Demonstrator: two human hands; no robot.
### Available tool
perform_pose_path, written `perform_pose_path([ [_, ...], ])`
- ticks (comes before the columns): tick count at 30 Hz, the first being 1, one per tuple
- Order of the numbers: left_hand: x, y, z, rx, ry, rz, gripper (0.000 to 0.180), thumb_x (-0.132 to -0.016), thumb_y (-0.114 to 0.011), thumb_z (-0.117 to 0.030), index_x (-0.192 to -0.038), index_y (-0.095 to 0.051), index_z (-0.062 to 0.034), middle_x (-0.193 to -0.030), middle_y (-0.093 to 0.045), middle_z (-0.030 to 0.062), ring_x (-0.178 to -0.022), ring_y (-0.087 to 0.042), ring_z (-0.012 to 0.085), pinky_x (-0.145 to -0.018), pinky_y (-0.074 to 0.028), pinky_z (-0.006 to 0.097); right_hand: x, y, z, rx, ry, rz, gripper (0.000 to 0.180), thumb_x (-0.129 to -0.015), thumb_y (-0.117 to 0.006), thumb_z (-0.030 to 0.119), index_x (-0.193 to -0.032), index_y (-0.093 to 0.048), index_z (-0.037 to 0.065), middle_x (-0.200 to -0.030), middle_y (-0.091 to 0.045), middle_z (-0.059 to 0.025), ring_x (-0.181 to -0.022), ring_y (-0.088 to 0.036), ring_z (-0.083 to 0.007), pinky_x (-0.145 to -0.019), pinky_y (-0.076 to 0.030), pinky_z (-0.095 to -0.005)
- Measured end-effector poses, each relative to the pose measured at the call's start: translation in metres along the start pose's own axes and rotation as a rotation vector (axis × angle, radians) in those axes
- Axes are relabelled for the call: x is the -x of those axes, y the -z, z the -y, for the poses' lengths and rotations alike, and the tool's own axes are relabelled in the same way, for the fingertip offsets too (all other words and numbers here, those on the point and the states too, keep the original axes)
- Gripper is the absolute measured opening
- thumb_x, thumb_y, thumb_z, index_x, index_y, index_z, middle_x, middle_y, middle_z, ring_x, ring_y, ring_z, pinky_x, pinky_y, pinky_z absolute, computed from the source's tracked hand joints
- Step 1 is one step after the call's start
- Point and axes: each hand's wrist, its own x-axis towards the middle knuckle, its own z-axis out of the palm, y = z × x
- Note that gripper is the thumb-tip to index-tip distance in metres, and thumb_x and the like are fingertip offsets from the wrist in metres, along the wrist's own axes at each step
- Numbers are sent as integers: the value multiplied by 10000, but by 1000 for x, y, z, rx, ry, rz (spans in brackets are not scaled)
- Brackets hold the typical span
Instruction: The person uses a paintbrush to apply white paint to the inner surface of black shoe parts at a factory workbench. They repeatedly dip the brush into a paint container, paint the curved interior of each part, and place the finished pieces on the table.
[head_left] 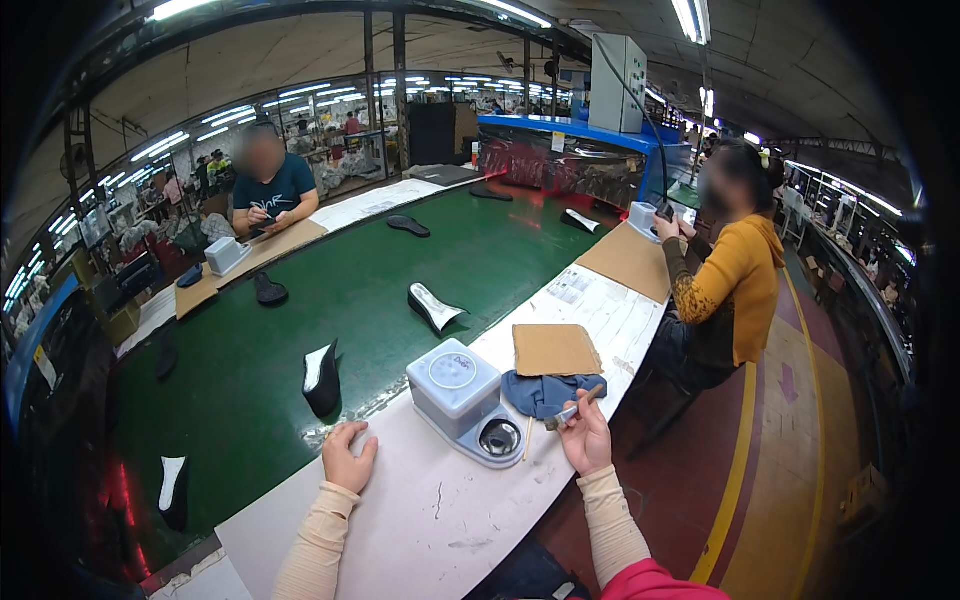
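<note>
My left hand [348, 457] rests on the pale tabletop at the edge of the green conveyor belt [260, 370], its fingers loosely bent and apart with nothing in them. A small brush [564, 415] with a brown handle is held in my right hand [588, 440]. Between the hands stands a light-blue glue container [452, 385] with a square lidded box and a round dark well [500, 437]. Beyond the brush lie a crumpled blue cloth [545, 395] and a piece of brown cardboard [555, 350]. A black-and-white insole [321, 380] lies on the belt beyond my left hand.
More insoles lie along the belt, including one with a white top [435, 308] and a black one [408, 227]. One co-worker [275, 190] sits across the belt; another, in a yellow top [740, 270], sits at the right. A blue machine [570, 140] spans the belt's far end.
</note>
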Motion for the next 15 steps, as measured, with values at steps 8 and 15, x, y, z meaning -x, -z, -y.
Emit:
perform_pose_path([
  [8,0,1,-1,24,22,18,251,-687,-684,-120,-901,-651,7,-942,-628,160,-874,-601,306,-810,-467,354,0,1,0,3,6,13,157,-926,-520,121,-1081,-534,96,-847,-569,-51,-660,-456,-90,-644,-392,-252],
  [15,0,1,-1,11,13,12,252,-690,-682,-120,-903,-651,9,-935,-631,165,-870,-604,305,-802,-472,352,1,1,0,10,9,12,160,-925,-522,127,-1082,-531,96,-840,-559,-47,-659,-451,-91,-646,-388,-255],
])
